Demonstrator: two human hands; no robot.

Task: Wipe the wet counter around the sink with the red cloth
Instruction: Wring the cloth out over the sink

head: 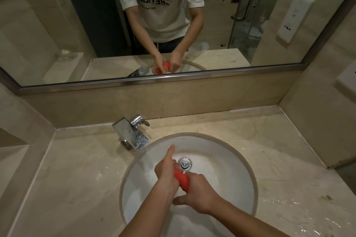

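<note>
The red cloth (182,179) is rolled into a tight twisted bar over the white round sink (227,161). My left hand (165,169) grips its far end, thumb sticking up toward the tap. My right hand (196,192) grips the near end, with the thumb pointing left. Both hands hang just in front of the chrome drain (185,163). The beige marble counter (77,179) around the basin glistens with water, with puddles at the right (300,206) and to the left of the rim.
A square chrome tap (133,134) stands at the sink's back left. A wide mirror (154,25) spans the back wall and reflects a person in a white T-shirt. Walls close the counter on the left and right; a white socket plate (346,81) sits on the right wall.
</note>
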